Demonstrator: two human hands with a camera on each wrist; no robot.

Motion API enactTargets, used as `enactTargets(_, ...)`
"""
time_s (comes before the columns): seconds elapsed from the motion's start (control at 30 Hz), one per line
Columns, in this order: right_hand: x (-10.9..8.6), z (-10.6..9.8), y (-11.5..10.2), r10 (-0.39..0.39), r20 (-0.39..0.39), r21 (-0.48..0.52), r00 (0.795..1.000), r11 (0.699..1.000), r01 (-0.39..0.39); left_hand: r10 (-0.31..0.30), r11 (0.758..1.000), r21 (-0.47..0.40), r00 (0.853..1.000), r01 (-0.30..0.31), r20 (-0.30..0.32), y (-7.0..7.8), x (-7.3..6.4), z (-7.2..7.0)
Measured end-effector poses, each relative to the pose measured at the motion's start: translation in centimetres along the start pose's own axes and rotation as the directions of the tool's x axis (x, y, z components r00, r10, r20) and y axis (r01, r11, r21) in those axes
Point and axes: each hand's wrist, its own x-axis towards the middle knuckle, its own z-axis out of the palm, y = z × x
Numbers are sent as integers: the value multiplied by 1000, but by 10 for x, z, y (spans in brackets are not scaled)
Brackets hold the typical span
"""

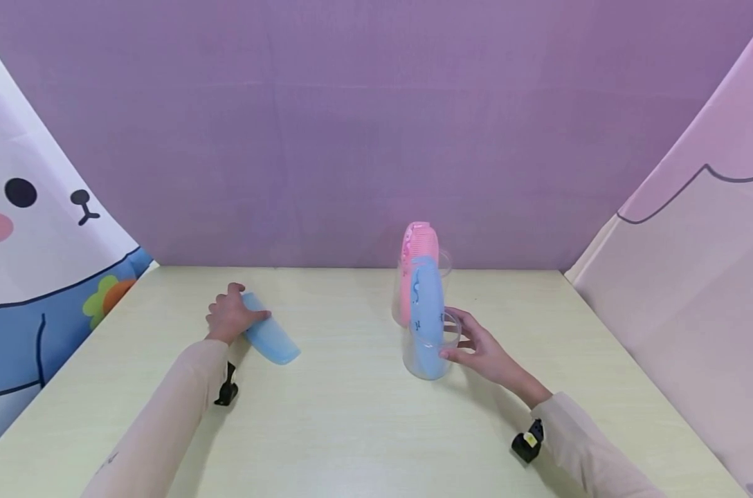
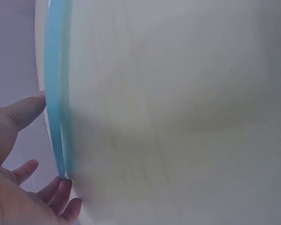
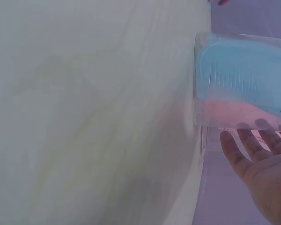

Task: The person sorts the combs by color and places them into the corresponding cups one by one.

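Note:
At the left of the table, my left hand (image 1: pixel 232 315) holds a flat light-blue comb (image 1: pixel 272 339) lying on the surface, thumb and fingers at its edges. The left wrist view shows this comb (image 2: pixel 54 89) edge-on, with the thumb against its face and fingertips by its end. To the right, my right hand (image 1: pixel 482 353) grips the side of a clear cup (image 1: pixel 416 363), thumb in front and fingers behind. A blue comb (image 1: pixel 428 297) stands upright in that cup. Through the cup's wall, the right wrist view shows the comb's teeth (image 3: pixel 234 77).
Just behind the held cup stands another clear cup (image 1: pixel 398 304) with a pink comb (image 1: pixel 419 242) upright in it. A purple backdrop (image 1: pixel 351 138) rises at the table's far edge. Printed cloths hang at left (image 1: pixel 46 242) and right (image 1: pixel 688 277).

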Motion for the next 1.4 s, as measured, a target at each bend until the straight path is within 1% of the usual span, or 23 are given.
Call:
enactTargets(0.27, 0, 0, 1, 1, 1, 0, 1000, 1000, -1, -14, 999, -46, 1000, 15, 7, 5, 2, 2)
enactTargets(0.47, 0, 0, 1, 1, 1, -1, 1000, 1000, -1, 5, 993, -116, 1000, -5, -1, 7, 3, 3)
enactTargets(0.7, 0, 0, 1, -7, 3, 4, 1000, 1000, 7, 14, 987, -161, 1000, -16, -19, 10, 2, 4)
enactTargets(0.87, 0, 0, 1, -14, 4, 0, 1000, 1000, 14, 15, 979, -204, 998, -26, -58, 12, -1, 2)
enactTargets(1.0, 0, 0, 1, -12, -5, -12, 1000, 1000, 12, 2, 974, -227, 996, -23, -93, 12, -1, 0)
enactTargets(1.13, 0, 1, 1, -3, -12, -17, 1000, 1000, 2, -10, 969, -245, 994, -17, -108, 12, 1, 0)
enactTargets(1.4, 0, 2, -1, -3, -1, -1, 1000, 1000, 3, -23, 963, -270, 992, -12, -125, 11, 2, -2)
